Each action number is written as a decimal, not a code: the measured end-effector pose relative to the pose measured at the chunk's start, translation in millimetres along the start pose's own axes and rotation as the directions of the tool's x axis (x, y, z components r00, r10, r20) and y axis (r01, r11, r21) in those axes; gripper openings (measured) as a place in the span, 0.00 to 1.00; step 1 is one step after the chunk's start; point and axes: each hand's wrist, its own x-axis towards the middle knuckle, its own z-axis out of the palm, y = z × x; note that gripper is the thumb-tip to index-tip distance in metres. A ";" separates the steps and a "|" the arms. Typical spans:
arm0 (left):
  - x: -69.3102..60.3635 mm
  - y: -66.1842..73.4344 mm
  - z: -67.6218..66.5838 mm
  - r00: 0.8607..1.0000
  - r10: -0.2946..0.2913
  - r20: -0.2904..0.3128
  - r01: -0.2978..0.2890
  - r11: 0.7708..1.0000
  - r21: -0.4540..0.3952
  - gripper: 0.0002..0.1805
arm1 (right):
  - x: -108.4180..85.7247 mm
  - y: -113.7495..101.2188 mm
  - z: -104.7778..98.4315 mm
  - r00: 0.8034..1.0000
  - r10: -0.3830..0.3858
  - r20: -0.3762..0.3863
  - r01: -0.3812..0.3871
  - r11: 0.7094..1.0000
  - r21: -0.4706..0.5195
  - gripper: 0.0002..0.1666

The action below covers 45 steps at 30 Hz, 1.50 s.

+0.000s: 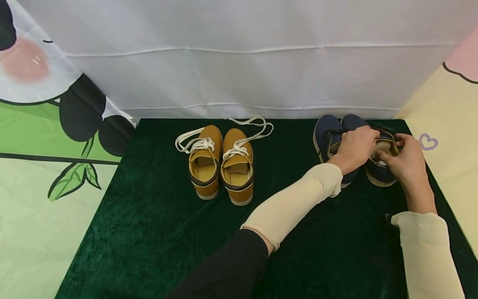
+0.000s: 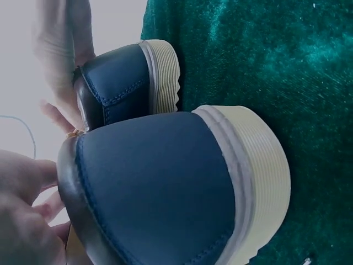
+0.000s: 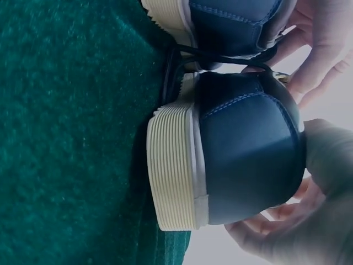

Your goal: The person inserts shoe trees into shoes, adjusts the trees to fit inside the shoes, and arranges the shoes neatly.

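Note:
Two navy blue shoes with cream soles stand side by side at the right, the left shoe and the right shoe. My left hand reaches across the left one, its fingers curled at the lace area of the right shoe; its fingertips are partly hidden. At the rear opening of that same shoe, my right hand grips the collar, thumb inside and fingers along the outer side. A dark shoelace runs between the two shoes in the right wrist view. Their heels fill much of both wrist views.
A tan pair, the left tan shoe and the right tan shoe, stands mid-mat with loose white laces. Dark green cloth covers the floor. A white cloth wall rises behind, with printed panels on both sides.

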 end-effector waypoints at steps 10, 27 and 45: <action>-0.4 -1.2 3.3 1.000 0.016 -0.020 -0.016 1.000 0.017 0.13 | 3.6 -7.2 0.3 1.000 -0.020 0.010 0.021 0.998 -0.062 0.55; 3.1 9.0 4.8 0.999 -0.017 0.036 0.013 0.995 0.099 0.21 | 11.0 -1.7 -8.8 0.991 -0.104 0.082 0.113 0.987 -0.111 0.42; 13.3 22.1 23.4 0.993 -0.094 -0.069 0.113 0.923 0.368 0.48 | 25.8 2.5 -21.6 0.955 -0.207 0.210 0.250 0.946 -0.207 0.45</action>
